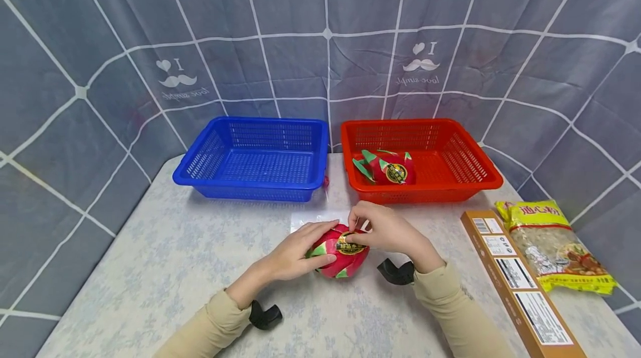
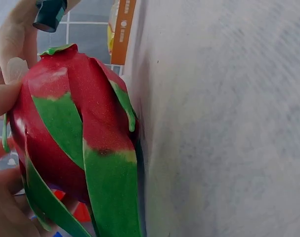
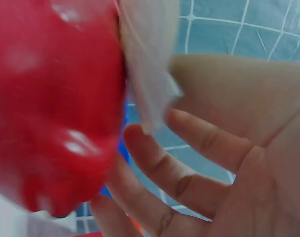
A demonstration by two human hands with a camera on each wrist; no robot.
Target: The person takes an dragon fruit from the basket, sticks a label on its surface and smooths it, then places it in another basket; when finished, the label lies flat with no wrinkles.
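In the head view my left hand grips a red dragon fruit with green scales, low over the table, fingers over its top and thumb along the near side. A black-and-gold sticker sits on the fruit's upper side. My right hand pinches at that sticker with thumb and index finger. Seen from the right wrist, the sticker's pale back stands partly away from the fruit, and the other fingers curve loosely beside it. Green scales fill the near end in the left wrist view.
A blue basket stands at the back left. The red basket at the back right holds another stickered dragon fruit. A white sheet lies behind the hands. On the right are a long brown box and a yellow food packet.
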